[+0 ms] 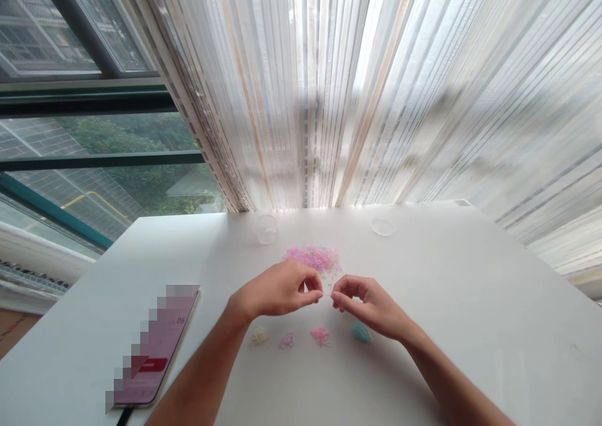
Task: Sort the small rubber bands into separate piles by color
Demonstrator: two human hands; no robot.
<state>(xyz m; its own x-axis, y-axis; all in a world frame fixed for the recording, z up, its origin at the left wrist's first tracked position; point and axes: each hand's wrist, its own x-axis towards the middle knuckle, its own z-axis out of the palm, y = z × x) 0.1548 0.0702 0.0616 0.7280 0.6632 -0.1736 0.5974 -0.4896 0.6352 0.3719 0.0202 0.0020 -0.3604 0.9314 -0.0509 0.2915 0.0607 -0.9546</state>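
Note:
Over the middle of the white table, my left hand [286,288] and my right hand [367,303] face each other with thumb and forefinger pinched. A thin pale elastic band [327,295] spans the small gap between the fingertips. Just beyond the hands lies a loose pile of pink and lilac elastic bands [315,258], partly hidden by my left hand. Nearer to me is a row of small heaps: pale yellow bands [259,336], lilac bands [286,340], pink bands [320,336] and teal bands [361,332], the last close below my right hand.
A clear round tub [266,231] stands at the back of the table [470,325], with a clear lid [382,226] to its right. On the left lies a phone [162,357] with a cable at its lower end. A striped sheer curtain [301,100] hangs along the far edge.

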